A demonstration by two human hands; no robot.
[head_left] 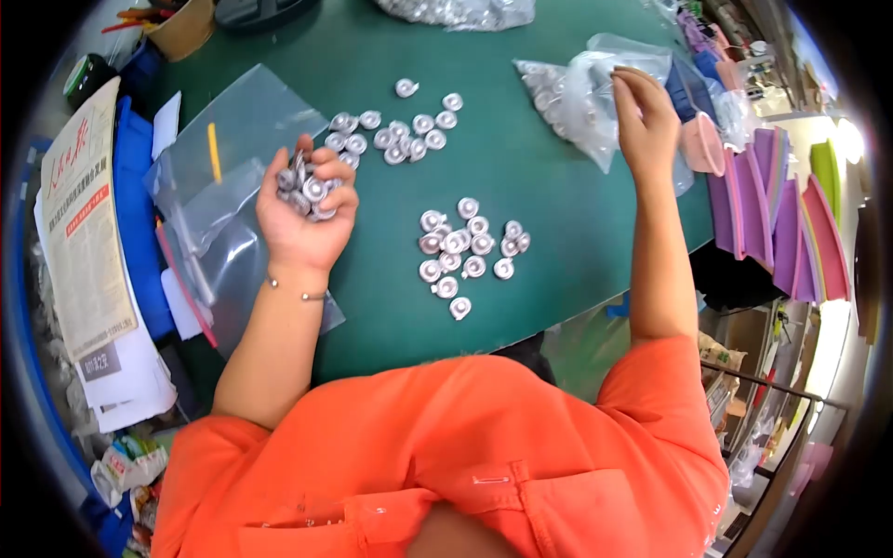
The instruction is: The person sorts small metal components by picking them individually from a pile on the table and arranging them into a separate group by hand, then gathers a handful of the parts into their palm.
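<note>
My left hand [307, 209] is turned palm up, its fingers curled around a handful of small round silver metal parts [314, 190]. Over a clear plastic bag [588, 110] at the right, my right hand [648, 126] has thumb and fingertips drawn together; what they pinch, if anything, is too small to tell. More silver parts show inside that bag. Two loose groups of the same parts lie on the green table [391, 270]: one group [398, 130] just beyond my left hand, the other [453, 242] nearer my body, between both hands.
Flat clear plastic sheets [228, 177] with a yellow strip [214, 152] lie at the left. Beside them are a blue bin [139, 214] and a newspaper [88, 223]. Another filled bag [460, 11] sits at the far edge. Purple and pink pieces [777, 205] stand at the right.
</note>
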